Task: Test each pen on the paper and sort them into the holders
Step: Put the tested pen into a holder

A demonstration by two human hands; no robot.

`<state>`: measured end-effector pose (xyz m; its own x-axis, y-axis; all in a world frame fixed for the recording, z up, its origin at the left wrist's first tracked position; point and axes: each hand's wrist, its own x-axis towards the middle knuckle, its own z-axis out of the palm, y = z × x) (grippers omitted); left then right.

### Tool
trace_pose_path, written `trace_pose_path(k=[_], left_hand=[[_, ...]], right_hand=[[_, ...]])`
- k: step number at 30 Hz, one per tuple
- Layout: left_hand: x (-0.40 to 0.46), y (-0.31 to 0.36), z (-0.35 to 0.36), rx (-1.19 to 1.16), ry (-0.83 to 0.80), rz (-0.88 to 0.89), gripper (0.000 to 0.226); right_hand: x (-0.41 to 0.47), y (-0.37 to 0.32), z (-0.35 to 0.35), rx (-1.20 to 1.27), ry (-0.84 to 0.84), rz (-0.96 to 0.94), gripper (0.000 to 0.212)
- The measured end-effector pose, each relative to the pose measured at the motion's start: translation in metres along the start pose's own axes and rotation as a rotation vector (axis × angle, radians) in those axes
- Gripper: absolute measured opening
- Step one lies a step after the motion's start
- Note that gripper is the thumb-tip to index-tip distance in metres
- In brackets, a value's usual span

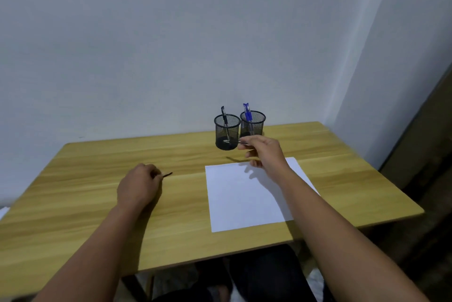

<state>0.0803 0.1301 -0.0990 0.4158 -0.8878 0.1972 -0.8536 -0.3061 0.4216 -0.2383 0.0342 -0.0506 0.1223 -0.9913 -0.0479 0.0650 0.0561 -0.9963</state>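
On a wooden desk (97, 179) before me lies white paper (244, 199), with two mesh holders at the far edge. Left holder (227, 134) has a black pen (224, 117); right holder (253, 123) has blue pens (247, 112). My right hand (263, 151) hovers just past the paper's far edge, fingers pinching a thin pen (236, 142) that lies roughly level, its long axis running left, tip across the left holder's base. My left hand (138, 186) rests curled on the desk, holding what looks like a dark cap (167, 174). I judge this pen is between testing and sorting. Next it must tip upright and drop over a rim.
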Motion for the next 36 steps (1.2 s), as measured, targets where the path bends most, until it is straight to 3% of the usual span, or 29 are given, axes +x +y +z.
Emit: trace_pose_path(k=[1,4,7,19,26,31,33,36], left_hand=[[-0.001,0.002,-0.001,-0.103,-0.005,-0.006,0.003],[-0.006,0.016,-0.006,-0.448,-0.060,0.021,0.013],[-0.012,0.034,-0.015,-0.615,-0.089,0.070,0.010],[-0.003,0.059,-0.026,-0.673,-0.265,0.227,0.009],[0.009,0.096,-0.027,-0.962,-0.322,0.144,0.010],[0.039,0.139,-0.036,-0.904,-0.278,0.323,0.018],[0.056,0.158,-0.036,-0.946,-0.208,0.312,0.029],[0.080,0.169,-0.018,-0.861,-0.098,0.235,0.048]], right_hand=[[-0.003,0.002,0.004,-0.042,-0.049,-0.002,0.016],[-0.011,0.008,0.012,-0.185,-0.173,-0.049,0.016],[-0.016,0.013,0.018,-0.254,-0.225,-0.108,0.017],[-0.015,0.010,0.017,-0.322,-0.267,-0.144,0.012],[-0.010,0.006,0.014,-0.177,-0.276,-0.126,0.005],[0.015,-0.022,0.007,-0.540,-0.337,-0.174,0.018],[0.037,-0.040,0.007,-0.633,-0.252,-0.233,0.017],[0.071,-0.067,0.002,-0.588,-0.031,-0.306,0.013]])
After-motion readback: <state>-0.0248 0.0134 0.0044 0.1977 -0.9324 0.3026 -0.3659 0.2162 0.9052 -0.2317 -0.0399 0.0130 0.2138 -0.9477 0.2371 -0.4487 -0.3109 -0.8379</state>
